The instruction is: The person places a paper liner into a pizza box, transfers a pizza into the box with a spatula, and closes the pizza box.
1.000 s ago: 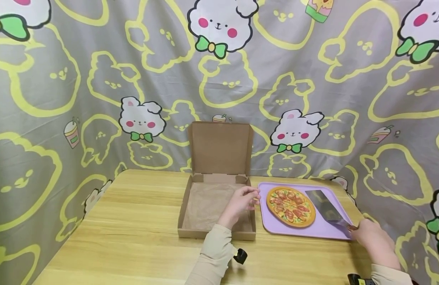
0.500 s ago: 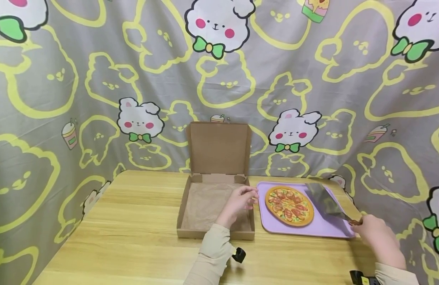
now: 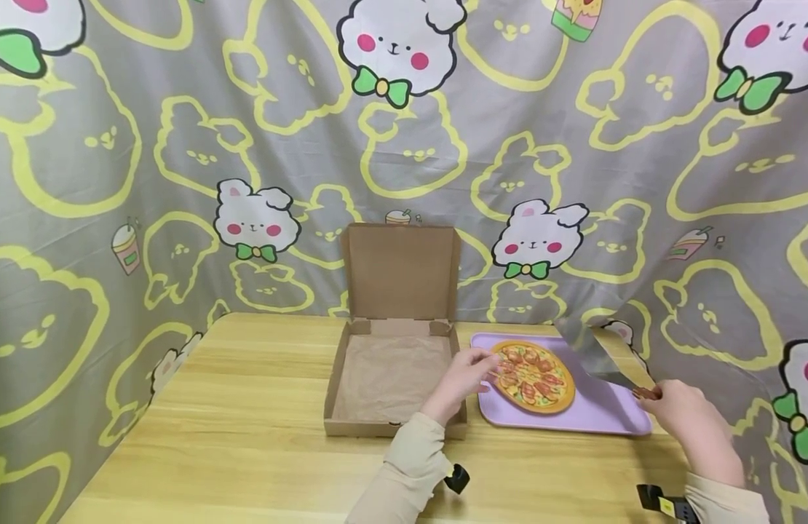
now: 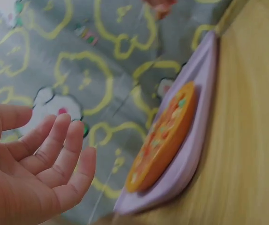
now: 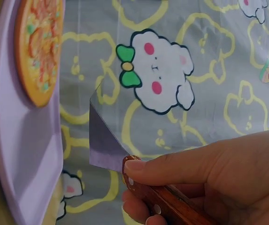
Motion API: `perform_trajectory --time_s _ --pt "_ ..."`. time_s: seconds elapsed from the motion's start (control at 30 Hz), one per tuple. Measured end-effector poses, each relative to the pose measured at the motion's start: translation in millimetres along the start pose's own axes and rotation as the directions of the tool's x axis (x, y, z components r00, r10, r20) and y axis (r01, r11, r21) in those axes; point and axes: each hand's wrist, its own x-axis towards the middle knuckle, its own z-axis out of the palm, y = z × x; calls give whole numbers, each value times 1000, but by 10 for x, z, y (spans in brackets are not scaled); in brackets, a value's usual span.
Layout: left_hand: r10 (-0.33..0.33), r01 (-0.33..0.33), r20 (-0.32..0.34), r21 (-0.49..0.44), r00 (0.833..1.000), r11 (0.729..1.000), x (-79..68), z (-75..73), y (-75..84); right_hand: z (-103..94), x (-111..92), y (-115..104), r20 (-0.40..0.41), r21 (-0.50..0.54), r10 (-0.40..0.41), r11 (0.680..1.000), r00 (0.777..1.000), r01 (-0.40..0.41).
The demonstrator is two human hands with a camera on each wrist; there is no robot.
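A round pizza (image 3: 535, 376) with an orange-brown crust lies on the left part of a lilac tray (image 3: 597, 416). My right hand (image 3: 691, 421) grips the riveted wooden handle (image 5: 157, 202) of a broad metal spatula (image 3: 599, 358), thumb along its top. The blade is raised above the tray's right side, apart from the pizza. My left hand (image 3: 466, 378) is by the pizza's left edge in the head view. Its fingers (image 4: 71, 154) are loosely bent and hold nothing; the left wrist view shows a gap between them and the pizza (image 4: 165, 138).
A cardboard pizza box (image 3: 332, 397) stands left of the tray, its lid (image 3: 402, 271) raised at the back and brown paper (image 3: 387, 378) inside. The wooden table (image 3: 247, 407) extends to the left and front. A patterned curtain (image 3: 404, 175) hangs behind.
My left hand has moved right, from beside the box and tray edge to over the tray by the pizza. The spatula has been lifted off the tray by my right hand.
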Motion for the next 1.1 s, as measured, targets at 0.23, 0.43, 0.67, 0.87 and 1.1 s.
perform_trajectory --time_s 0.23,0.43,0.67,0.87,1.1 --pt "48 -49 12 121 999 991 82 364 78 -28 -9 -130 -38 -17 -47 999 998 46" --pt "75 -65 -28 251 997 966 177 602 100 -38 11 -210 -28 -18 -46 999 999 45" --pt "-35 46 -65 173 997 984 270 841 67 -45 16 -346 -65 -2 -75 997 995 75" --pt "-140 140 -64 -7 988 990 348 984 -19 -33 21 -482 -83 23 -86 996 993 88" --pt "-273 261 -33 -204 962 944 417 1037 -112 54 55 -612 -127 30 -128 991 984 133"
